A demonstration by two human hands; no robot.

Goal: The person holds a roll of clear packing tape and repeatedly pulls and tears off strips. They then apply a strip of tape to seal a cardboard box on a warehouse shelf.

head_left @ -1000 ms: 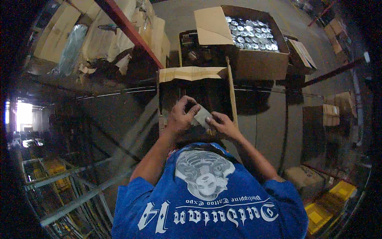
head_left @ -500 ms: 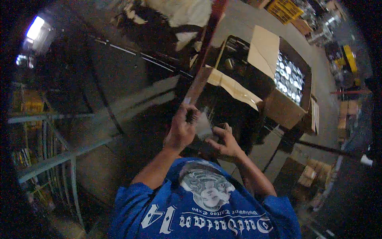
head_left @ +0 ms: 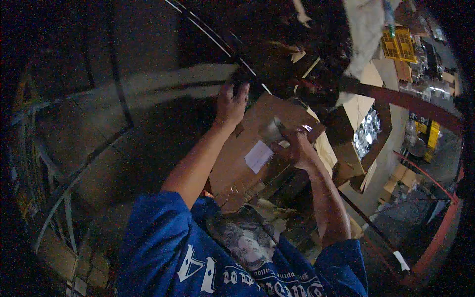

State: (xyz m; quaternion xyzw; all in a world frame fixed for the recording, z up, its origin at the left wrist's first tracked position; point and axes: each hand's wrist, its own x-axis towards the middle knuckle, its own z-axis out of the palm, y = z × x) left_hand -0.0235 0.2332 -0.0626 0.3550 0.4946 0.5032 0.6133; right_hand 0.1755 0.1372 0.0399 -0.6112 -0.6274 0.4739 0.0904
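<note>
A brown cardboard box [head_left: 250, 129] with a white label [head_left: 259, 157] is in front of me, tilted in view. My right hand [head_left: 299, 150] is over the box's right part, fingers closed on a small grey, shiny piece [head_left: 269, 129]; its kind is too blurred to make out. My left hand [head_left: 232, 104] is raised at the box's far left corner, thumb and finger apart. A dark shape lies just beyond its fingertips, and I cannot tell whether they touch it.
To the right, an open carton [head_left: 367, 131] holds several shiny metallic items. A red metal bar [head_left: 405, 99] crosses beyond it. Yellow crates [head_left: 399, 45] stand at the far right. Grey metal framing [head_left: 62, 190] stands at the left.
My view has turned, and the labelled box now shows under my hands. My hands, close together before around a grey piece, are now apart: the left farther forward, the right over the box.
</note>
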